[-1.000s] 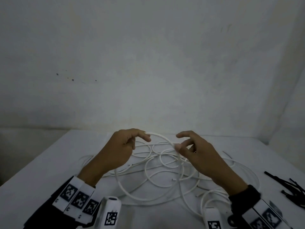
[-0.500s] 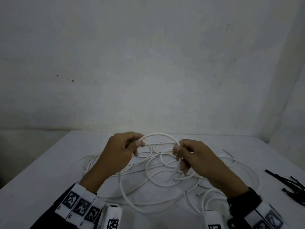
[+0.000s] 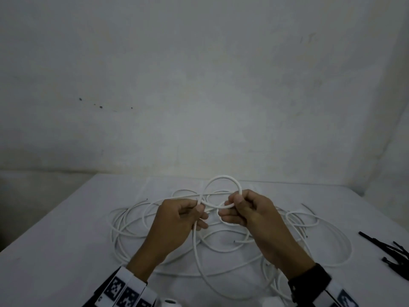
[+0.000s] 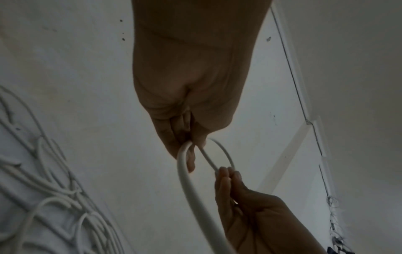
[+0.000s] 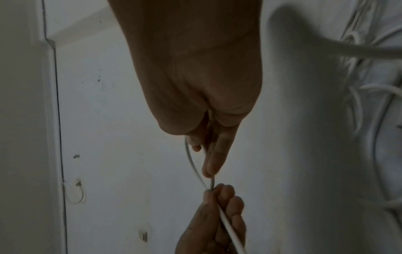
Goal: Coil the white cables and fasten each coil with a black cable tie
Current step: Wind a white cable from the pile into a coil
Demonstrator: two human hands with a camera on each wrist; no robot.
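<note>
Head cam high, facing down; wrist cams close, sharing both hands [image 3: 221, 218].

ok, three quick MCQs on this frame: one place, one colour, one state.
1. Where do the cable ties lie?
A. table's right edge
B. under the left hand
C. inside the loop

2. What colour is the loop?
A. black
B. white
C. red

3. What are the hands doing?
A. both flat on the table
B. only the left holds cable
C. both pinch the cable

Key: 1 A, the ties sit far right on the table. 2 B, the loop is white like the tangle. 3 C, left hand and right hand each pinch the cable, the loop rising between them.
</note>
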